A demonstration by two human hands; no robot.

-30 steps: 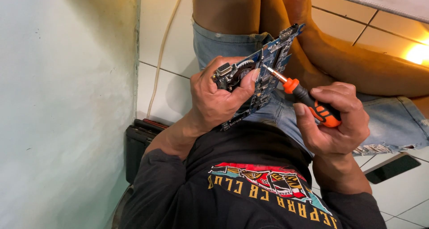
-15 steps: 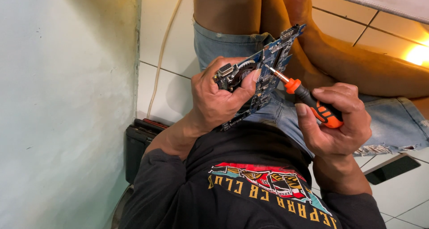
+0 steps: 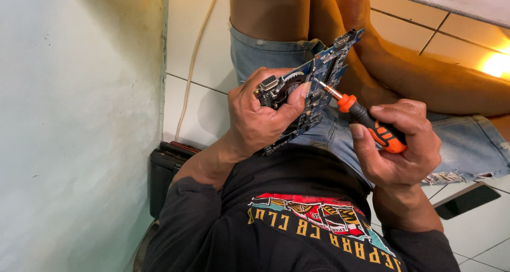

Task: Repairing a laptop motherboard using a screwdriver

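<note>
A blue circuit board [image 3: 324, 73] with a small round fan and metal connectors is tilted above my lap. My left hand [image 3: 261, 115] grips its lower end, thumb pressed beside the fan. My right hand [image 3: 398, 144] holds an orange and black screwdriver [image 3: 366, 120]. The driver's thin metal tip touches the board just right of the fan. The board's underside is hidden behind my left palm.
My bare legs in denim shorts [image 3: 467, 144] stretch over a white tiled floor [image 3: 196, 102]. A pale green wall [image 3: 74, 123] fills the left. A cream cable [image 3: 194, 65] runs along the floor by the wall. A black case [image 3: 162, 173] sits under my left elbow.
Both hands and the board have stayed in nearly the same place. The screwdriver tip remains on the board next to the fan.
</note>
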